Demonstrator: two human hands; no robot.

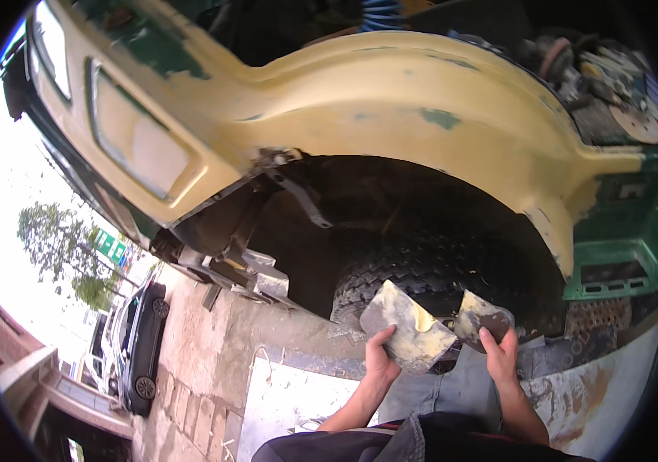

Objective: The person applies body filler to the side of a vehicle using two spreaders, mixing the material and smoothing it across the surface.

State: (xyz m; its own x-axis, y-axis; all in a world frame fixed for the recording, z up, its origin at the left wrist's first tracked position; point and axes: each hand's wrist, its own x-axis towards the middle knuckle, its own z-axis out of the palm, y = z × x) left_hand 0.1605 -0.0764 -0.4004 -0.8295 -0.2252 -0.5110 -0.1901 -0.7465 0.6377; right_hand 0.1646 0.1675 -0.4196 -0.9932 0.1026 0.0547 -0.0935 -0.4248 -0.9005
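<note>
My left hand (pixel 381 356) is closed on the edge of a flat putty board (pixel 400 339), thumb on top. The board is dark grey, smeared with pale yellow filler, and a fresh-looking yellow dab (pixel 424 319) sits by its upper right edge. In my right hand (pixel 501 354) is a smaller putty spreader (pixel 483 319), dark with yellow filler across its upper left part. The two tools are held side by side, close together, in front of the vehicle's tyre (pixel 379 273). Beyond them curves a wheel-arch panel (pixel 360 115), coated in yellow filler with some green patches showing.
Green bodywork (pixel 629 223) continues at the right. Sanding discs and other clutter (pixel 602 85) lie at the upper right, and a blue coiled hose (pixel 381 14) hangs at the top. A white stained sheet (pixel 290 400) lies below. Parked cars (pixel 140 346) stand at left.
</note>
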